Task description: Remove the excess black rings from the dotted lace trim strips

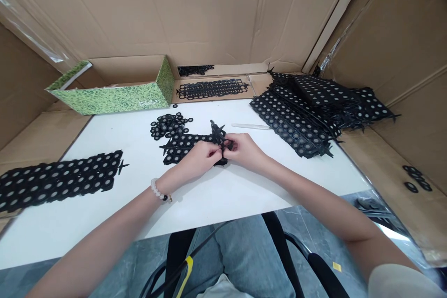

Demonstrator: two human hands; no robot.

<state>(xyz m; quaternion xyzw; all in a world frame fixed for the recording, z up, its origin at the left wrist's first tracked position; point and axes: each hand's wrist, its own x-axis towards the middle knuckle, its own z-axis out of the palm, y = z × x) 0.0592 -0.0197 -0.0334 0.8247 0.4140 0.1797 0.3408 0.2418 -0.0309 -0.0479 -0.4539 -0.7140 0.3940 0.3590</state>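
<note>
Both hands meet at the right end of a black sheet of linked rings [181,146] lying on the white table. My left hand [206,152] pinches the sheet's edge between thumb and fingers. Close beside it, my right hand [240,149] is closed, its fingertips pressed on the same edge; the exact piece in them is too small to make out. Black pointed tabs [218,131] stick up just beyond the fingers. A heap of loose black rings [169,125] lies behind the sheet, to the left.
Another dotted black strip [63,179] lies at left. A stack of dotted black sheets [296,116] fills the back right, near a white stick-like tool [250,126]. Behind stand a green-patterned box [129,98] and a black ring lattice [212,88] on cardboard. Cardboard walls [216,14] enclose the table.
</note>
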